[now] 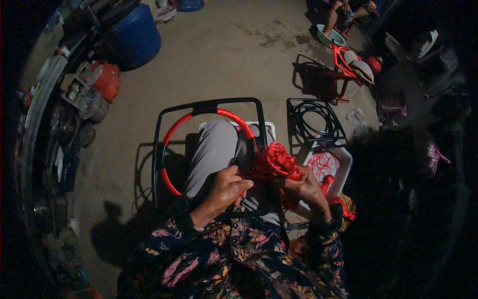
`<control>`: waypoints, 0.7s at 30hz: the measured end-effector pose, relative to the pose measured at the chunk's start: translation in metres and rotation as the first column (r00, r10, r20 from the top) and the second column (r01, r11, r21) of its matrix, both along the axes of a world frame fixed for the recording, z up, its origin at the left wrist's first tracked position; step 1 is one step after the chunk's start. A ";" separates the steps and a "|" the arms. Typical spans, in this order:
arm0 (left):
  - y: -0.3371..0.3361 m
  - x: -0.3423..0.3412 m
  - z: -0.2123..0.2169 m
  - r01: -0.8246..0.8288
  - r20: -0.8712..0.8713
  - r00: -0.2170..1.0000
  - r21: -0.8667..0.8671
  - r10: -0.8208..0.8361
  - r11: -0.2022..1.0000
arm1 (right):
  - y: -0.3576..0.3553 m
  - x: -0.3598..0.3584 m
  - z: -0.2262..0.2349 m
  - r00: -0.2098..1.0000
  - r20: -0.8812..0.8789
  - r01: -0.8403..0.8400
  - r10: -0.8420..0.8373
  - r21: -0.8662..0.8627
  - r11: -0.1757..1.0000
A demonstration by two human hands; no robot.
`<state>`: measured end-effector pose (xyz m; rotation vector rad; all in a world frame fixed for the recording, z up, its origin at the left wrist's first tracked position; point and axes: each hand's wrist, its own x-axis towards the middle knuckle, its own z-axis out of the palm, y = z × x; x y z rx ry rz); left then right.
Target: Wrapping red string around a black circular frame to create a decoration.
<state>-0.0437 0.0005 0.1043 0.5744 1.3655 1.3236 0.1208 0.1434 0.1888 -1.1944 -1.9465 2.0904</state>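
A black square frame with a round inner ring lies across my lap. Glossy red cord is wound tightly round stretches of the ring, with black parts showing between. My right hand is closed round a thick bundle of red cord over the ring's right side. Beside it, above my lap, my left hand is closed in a pinch where red strands run over from the bundle. Its fingertips are partly hidden. The ring's lower right part is covered by my hands and the bundle.
To the right, another black frame rests against a white bin holding loose red cord. A red stool stands farther off, near a person's legs and a green basin. A blue barrel stands far left, near an orange-red bag.
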 end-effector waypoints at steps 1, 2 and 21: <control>0.001 0.000 0.001 0.016 -0.003 1.000 -0.018 -0.016 1.000 | -0.003 0.001 0.001 0.984 -0.126 0.114 -0.128 -0.113 0.987; 0.000 0.000 0.001 0.013 -0.002 1.000 -0.021 -0.013 1.000 | -0.002 0.003 0.001 0.984 -0.125 0.111 -0.125 -0.116 0.987; -0.001 -0.002 0.006 0.023 0.224 0.975 -0.134 0.008 0.991 | 0.039 0.144 -0.040 0.710 0.015 0.695 -0.704 0.148 0.704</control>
